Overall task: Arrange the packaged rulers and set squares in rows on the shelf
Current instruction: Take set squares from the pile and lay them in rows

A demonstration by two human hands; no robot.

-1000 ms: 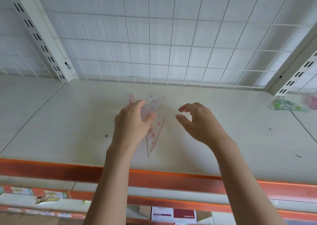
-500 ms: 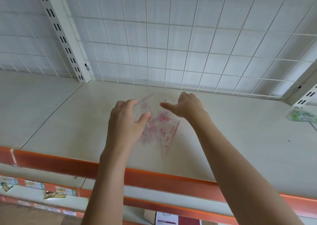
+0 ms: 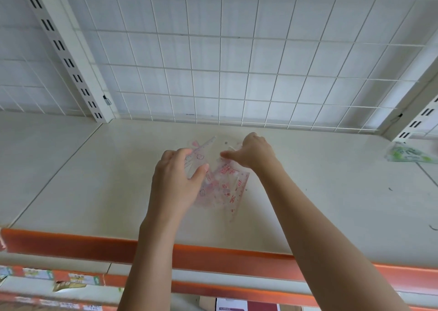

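A: What is the biggest thing here?

B: The white wire grid panel (image 3: 237, 56), standing behind both hands and rising up past them. A slotted upright post (image 3: 64, 49) runs down it, off to the far left of the left hand.

A: And under the hands?

B: The pale shelf (image 3: 94, 187). Its orange front edge (image 3: 213, 256) runs across nearer to the person than either hand, beneath the forearms.

A: Where are the things to be arranged?

B: The clear packaged set squares (image 3: 225, 187) with red print lie on the shelf between the two hands, overlapping one another in a loose fan. One long straight edge points toward the person, just right of the left hand's thumb. How many packets there are I cannot tell; they are see-through and blurred.

A: What is the left hand doing?

B: The left hand (image 3: 175, 180) has its fingers curled over the upper packet (image 3: 201, 154), with the thumb pressed against it from the right, so it holds that packet.

A: And the right hand?

B: The right hand (image 3: 256, 151) is farther back, just beyond the packets, thumb stretched left toward the other hand. It seems to pinch the top corner of the plastic, but the fingers are hidden behind the knuckles, so I cannot tell for sure.

A: Anything smaller?

B: A green and white packet (image 3: 407, 155) lies well to the right of the right hand, at the shelf's far side.
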